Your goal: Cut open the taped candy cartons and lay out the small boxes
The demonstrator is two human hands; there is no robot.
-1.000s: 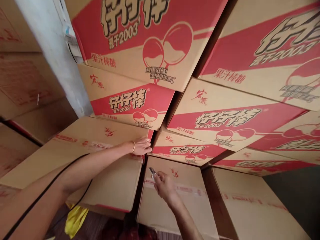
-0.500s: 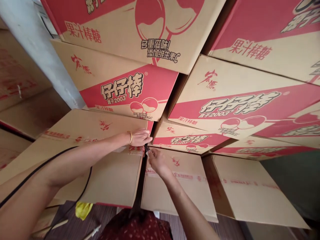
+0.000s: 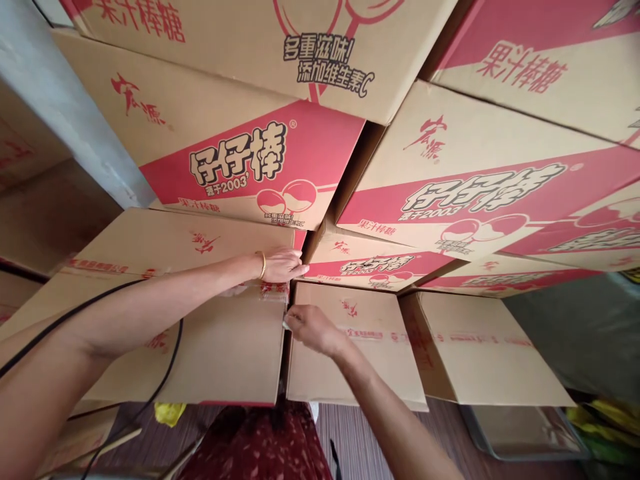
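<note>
Near the right edge of a taped carton [image 3: 225, 353], my left hand [image 3: 284, 265] has its fingers curled in at the corner, thumb pointing right. What lies under those fingers is hidden. Below it, my right hand [image 3: 316, 328] is closed in a pinch at the narrow gap beside that carton. A small pale bit shows at its fingertips, too small to name. A strip of clear tape with red print [image 3: 274, 291] runs along the carton's top near my left hand. Under my right wrist stands another taped carton [image 3: 370, 373].
Printed red and brown cartons [image 3: 240, 160] are stacked ahead. A further carton [image 3: 495, 360] stands right, above a metal tray [image 3: 525, 433]. A black cable [image 3: 173, 360] loops over the left carton. A yellow bag [image 3: 170, 413] lies on the floor.
My right hand has moved down along the gap, away from my left hand. The dark piece between the hands no longer shows. My left hand stays at the carton's corner; the view has shifted.
</note>
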